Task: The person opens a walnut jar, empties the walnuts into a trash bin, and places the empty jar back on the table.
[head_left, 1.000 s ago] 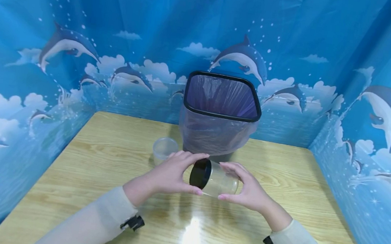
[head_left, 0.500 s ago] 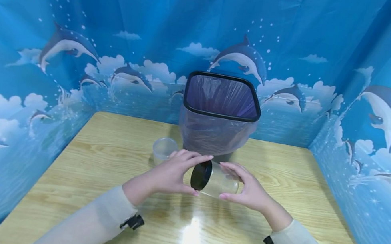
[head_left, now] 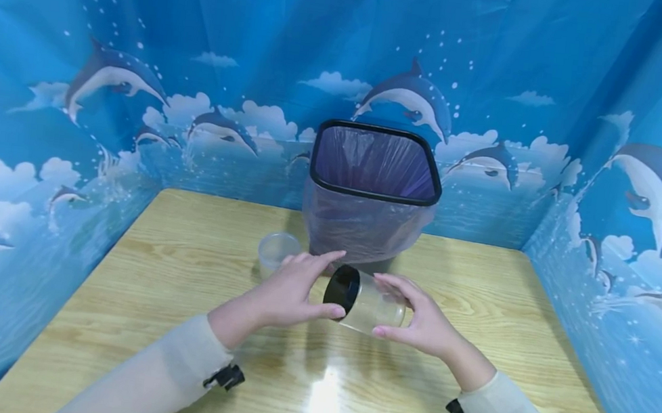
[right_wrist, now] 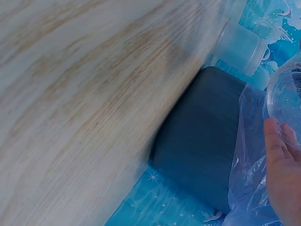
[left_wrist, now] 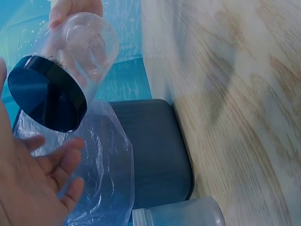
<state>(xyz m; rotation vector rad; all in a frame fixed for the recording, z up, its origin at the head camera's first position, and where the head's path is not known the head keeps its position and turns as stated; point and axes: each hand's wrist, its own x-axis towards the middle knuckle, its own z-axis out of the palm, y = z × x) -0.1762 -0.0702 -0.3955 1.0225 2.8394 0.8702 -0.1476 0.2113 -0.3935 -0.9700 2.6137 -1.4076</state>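
Observation:
My right hand (head_left: pixel 428 323) grips the base end of a clear jar (head_left: pixel 379 307), which lies tilted on its side above the table. A shiny black lid (head_left: pixel 342 291) covers the jar's other end and faces my left hand (head_left: pixel 293 292). In the left wrist view, that hand's fingers (left_wrist: pixel 61 162) are spread and loosely bent, with a gap to the lid (left_wrist: pixel 47 96). Its thumb overlaps the lid's lower edge in the head view. Small brown bits (left_wrist: pixel 57 62) show inside the jar near the lid. The right wrist view catches only part of the jar (right_wrist: pixel 282 96).
A dark bin with a black rim (head_left: pixel 375 196) and a translucent purple bag (head_left: pixel 359 227) stands behind the jar. Left of it, on the wooden table (head_left: pixel 198 246), is a clear plastic container (head_left: pixel 277 249). Blue dolphin curtains (head_left: pixel 252 34) surround the table.
My left hand's fingers and thumb have come away from around the lid and spread, the fingers rising. The lid and jar tilt slightly; my right hand keeps its grip.

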